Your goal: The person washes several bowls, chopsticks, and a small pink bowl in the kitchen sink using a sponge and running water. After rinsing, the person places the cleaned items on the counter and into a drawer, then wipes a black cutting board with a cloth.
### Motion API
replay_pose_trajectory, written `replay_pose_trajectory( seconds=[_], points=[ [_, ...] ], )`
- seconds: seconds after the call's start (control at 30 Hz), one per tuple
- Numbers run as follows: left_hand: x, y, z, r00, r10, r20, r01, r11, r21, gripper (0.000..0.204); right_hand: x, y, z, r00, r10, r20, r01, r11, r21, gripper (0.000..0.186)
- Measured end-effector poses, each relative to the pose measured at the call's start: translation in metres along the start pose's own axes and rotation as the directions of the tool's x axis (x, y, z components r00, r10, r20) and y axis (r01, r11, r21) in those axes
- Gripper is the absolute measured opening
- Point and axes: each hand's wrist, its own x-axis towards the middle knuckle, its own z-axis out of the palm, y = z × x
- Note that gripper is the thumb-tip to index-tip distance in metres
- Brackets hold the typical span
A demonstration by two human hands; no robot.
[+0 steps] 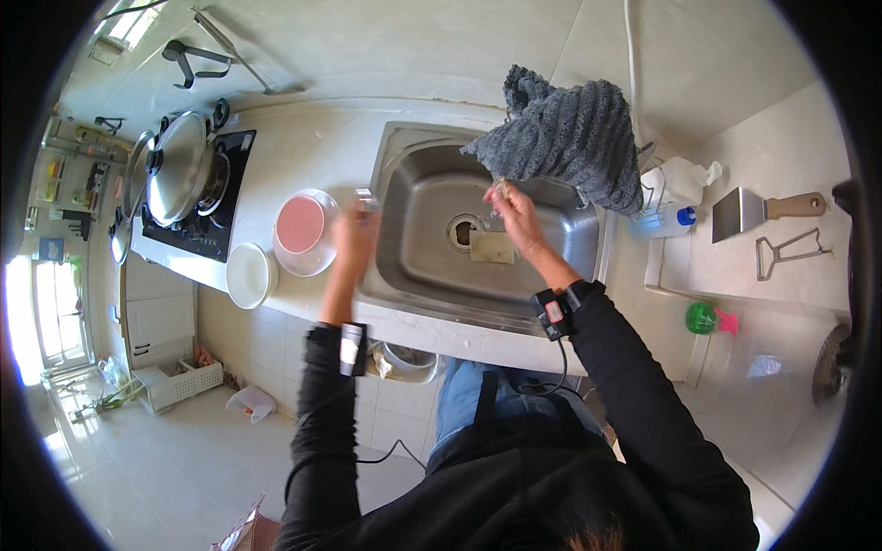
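Note:
My left hand [353,246], blurred by motion, is over the counter at the sink's left rim. A small clear, glass-like thing [366,196] shows at its fingertips. Above the steel sink [413,266], my right hand [519,220] has its fingers pinched together; something small and pale brown at their tips is too unclear to name. A flat beige piece [491,247] lies on the sink floor beside the drain [462,231]. Grey ribbed cloth [574,133] hangs over the sink's far right, just beyond my right hand.
Left of the sink stand a pink dish in a clear bowl [300,223] and a white bowl [251,275]. A lidded steel pot [177,170] sits on the black stove [241,174]. A white bottle [682,179] stands to the right; a scraper [767,209] and a peeler [785,253] hang there.

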Motion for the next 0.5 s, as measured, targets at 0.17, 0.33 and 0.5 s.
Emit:
replay_pose_trajectory(
  seconds=[0.17,0.33,0.5],
  points=[
    [-0.039,0.120,0.089,0.994,0.099,-0.052,-0.109,0.965,-0.239,0.047,-0.020,-0.002,0.019,0.920,0.387,0.062,-0.391,0.917,0.075,0.025],
    [-0.055,0.154,0.110,0.985,0.171,-0.016,-0.170,0.958,-0.229,0.050,-0.021,0.005,0.014,0.863,0.476,0.167,-0.491,0.718,0.493,0.021],
    [-0.061,0.151,0.099,0.969,0.190,0.155,-0.103,0.889,-0.447,0.041,-0.016,0.004,-0.005,0.839,0.522,0.152,-0.532,0.729,0.432,0.021]
  ],
)
